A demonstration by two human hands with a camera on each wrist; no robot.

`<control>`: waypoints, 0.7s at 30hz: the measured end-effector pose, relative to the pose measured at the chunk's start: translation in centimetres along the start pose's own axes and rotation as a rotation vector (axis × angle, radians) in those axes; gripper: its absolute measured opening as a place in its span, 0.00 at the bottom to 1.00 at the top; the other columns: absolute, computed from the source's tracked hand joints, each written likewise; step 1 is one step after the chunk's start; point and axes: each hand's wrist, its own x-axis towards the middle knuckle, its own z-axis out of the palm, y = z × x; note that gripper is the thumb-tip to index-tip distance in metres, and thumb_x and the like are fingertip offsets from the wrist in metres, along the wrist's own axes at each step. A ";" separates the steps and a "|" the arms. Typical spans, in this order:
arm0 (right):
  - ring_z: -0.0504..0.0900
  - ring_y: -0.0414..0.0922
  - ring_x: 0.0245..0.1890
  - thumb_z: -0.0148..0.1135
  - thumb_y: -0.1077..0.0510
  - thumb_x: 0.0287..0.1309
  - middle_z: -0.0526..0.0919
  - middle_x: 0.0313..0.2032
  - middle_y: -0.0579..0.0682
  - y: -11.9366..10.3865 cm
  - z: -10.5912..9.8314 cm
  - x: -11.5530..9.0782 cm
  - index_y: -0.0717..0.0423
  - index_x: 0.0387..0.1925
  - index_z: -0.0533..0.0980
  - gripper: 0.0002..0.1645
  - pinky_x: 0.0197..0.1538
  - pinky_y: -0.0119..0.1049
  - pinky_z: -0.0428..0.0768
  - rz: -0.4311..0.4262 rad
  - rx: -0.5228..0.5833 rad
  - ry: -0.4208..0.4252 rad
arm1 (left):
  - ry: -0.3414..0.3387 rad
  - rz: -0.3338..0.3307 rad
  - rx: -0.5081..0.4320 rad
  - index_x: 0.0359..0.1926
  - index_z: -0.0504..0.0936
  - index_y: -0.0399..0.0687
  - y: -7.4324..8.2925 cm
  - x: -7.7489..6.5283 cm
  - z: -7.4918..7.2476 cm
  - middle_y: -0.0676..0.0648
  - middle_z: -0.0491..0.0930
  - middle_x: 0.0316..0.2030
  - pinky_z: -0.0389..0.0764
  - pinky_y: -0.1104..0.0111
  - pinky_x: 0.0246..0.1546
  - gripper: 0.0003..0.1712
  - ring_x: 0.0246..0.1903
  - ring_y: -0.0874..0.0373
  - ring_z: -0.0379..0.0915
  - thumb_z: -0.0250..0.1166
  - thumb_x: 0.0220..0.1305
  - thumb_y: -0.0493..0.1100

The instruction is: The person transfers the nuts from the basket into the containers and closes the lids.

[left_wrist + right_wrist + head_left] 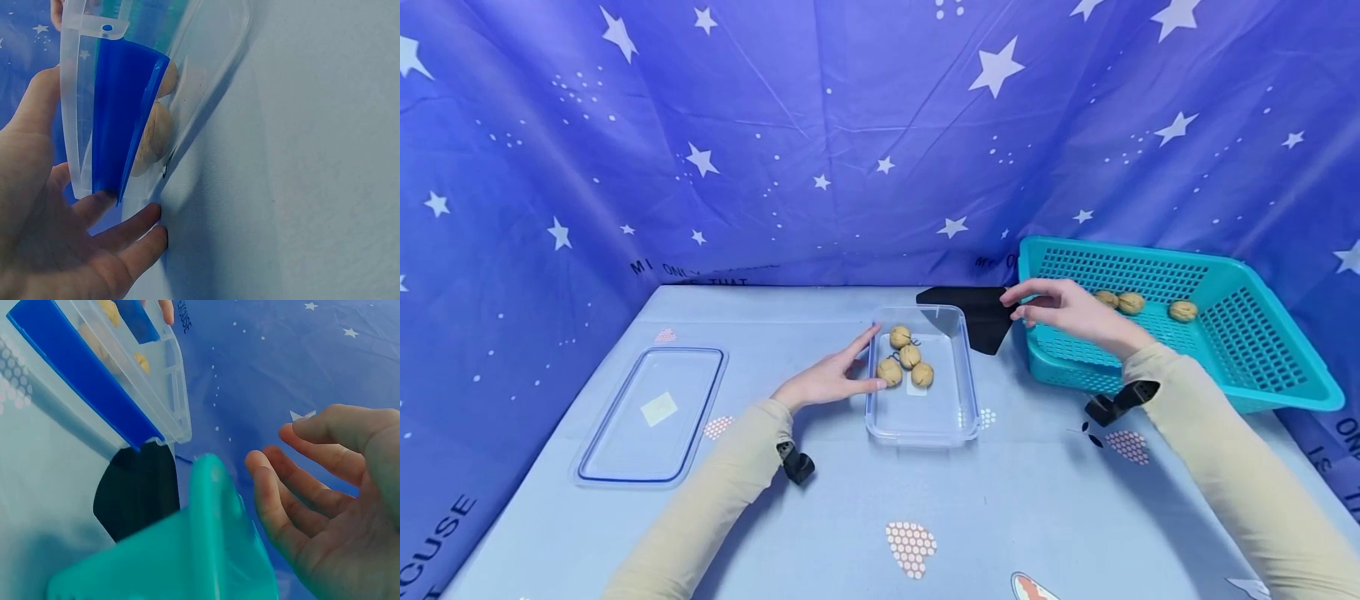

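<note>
A clear plastic box [936, 408] with blue side clips stands mid-table, with several walnuts [922, 374] gathered toward its left side. My left hand [827, 379] spreads its fingers along the box's left wall, touching its rim. In the left wrist view, those fingers [134, 228] lie relaxed beside a blue clip [122, 112]. My right hand [1067, 312] hovers over the left rim of a teal basket [1150, 396], holding nothing. Its fingers [306, 506] are loosely bent in the right wrist view, thumb apart from them. Three walnuts [1131, 302] lie in the basket.
At the left, a clear lid [625, 446] with a blue seal lies flat on the table. A flat black piece [981, 312] lies between box and basket, partly behind the box. A blue star-printed curtain [850, 167] hangs along the table's back and sides.
</note>
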 end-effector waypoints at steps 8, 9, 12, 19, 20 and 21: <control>0.80 0.48 0.48 0.50 0.62 0.71 0.74 0.56 0.63 0.0 -1.5 -0.9 0.66 0.61 0.69 0.21 0.46 0.34 0.80 0.020 -0.032 0.027 | 0.001 -0.006 0.019 0.75 0.35 0.77 0.0 0.0 0.0 0.47 0.43 0.75 0.55 0.43 0.65 0.54 0.68 0.41 0.53 0.64 0.62 0.61; 0.81 0.46 0.48 0.50 0.61 0.71 0.74 0.56 0.63 0.1 -1.7 -1.0 0.66 0.61 0.69 0.21 0.46 0.33 0.80 0.019 -0.039 0.034 | 0.001 -0.003 0.017 0.75 0.35 0.77 0.0 0.0 0.0 0.47 0.43 0.75 0.55 0.42 0.65 0.54 0.68 0.41 0.53 0.64 0.62 0.60; 0.81 0.42 0.46 0.50 0.60 0.71 0.75 0.55 0.64 0.3 -2.3 -1.1 0.66 0.61 0.69 0.21 0.45 0.33 0.80 0.033 -0.057 0.050 | 0.002 -0.005 0.017 0.75 0.35 0.77 0.0 0.0 0.0 0.46 0.43 0.75 0.55 0.42 0.65 0.54 0.68 0.40 0.52 0.64 0.62 0.61; 0.81 0.40 0.44 0.50 0.59 0.72 0.77 0.53 0.59 0.7 -3.5 -1.7 0.64 0.61 0.70 0.21 0.43 0.33 0.80 0.067 -0.090 0.094 | 0.003 0.000 0.024 0.75 0.35 0.76 0.1 -0.1 0.0 0.45 0.44 0.75 0.55 0.41 0.65 0.54 0.68 0.39 0.52 0.64 0.62 0.60; 0.81 0.40 0.44 0.50 0.59 0.72 0.78 0.53 0.58 0.8 -3.7 -1.8 0.64 0.61 0.70 0.21 0.44 0.34 0.80 0.071 -0.091 0.101 | 0.003 -0.004 0.024 0.75 0.35 0.76 0.1 -0.1 0.0 0.46 0.44 0.75 0.55 0.42 0.65 0.54 0.68 0.40 0.52 0.64 0.62 0.61; 0.81 0.40 0.44 0.50 0.59 0.72 0.78 0.53 0.57 0.9 -3.9 -1.8 0.63 0.61 0.70 0.20 0.43 0.34 0.80 0.078 -0.089 0.111 | 0.003 -0.005 0.023 0.75 0.35 0.76 0.1 -0.1 0.0 0.46 0.44 0.75 0.55 0.42 0.65 0.54 0.68 0.40 0.52 0.64 0.62 0.60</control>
